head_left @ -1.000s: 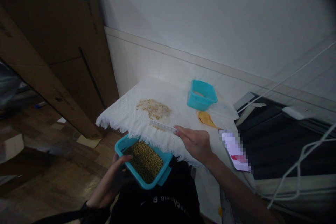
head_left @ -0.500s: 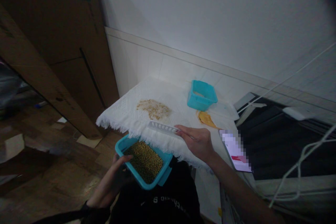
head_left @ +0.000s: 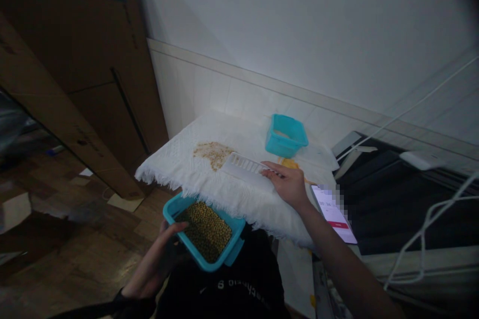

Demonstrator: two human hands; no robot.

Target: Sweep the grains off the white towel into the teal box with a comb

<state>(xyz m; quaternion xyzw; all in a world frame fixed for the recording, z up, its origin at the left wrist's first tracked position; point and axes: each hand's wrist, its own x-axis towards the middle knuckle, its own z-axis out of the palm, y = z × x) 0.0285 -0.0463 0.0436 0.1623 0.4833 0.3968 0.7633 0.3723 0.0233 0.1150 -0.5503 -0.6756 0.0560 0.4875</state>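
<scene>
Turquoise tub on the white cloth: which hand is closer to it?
The right hand: it holds a white slotted tool on the near side of the tub. The left hand is farther, beyond the cloth's fringed edge, holding a turquoise container of small round grains.

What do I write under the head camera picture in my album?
Left hand holds a blue tub of beans; right hand holds a slotted white tool over white cloth.

The front tub (head_left: 234, 251) and back tub (head_left: 280, 147) are blue, the beans (head_left: 209, 229) yellow-brown, the tool (head_left: 243, 171) and patterned cloth (head_left: 175, 162) white.
</scene>
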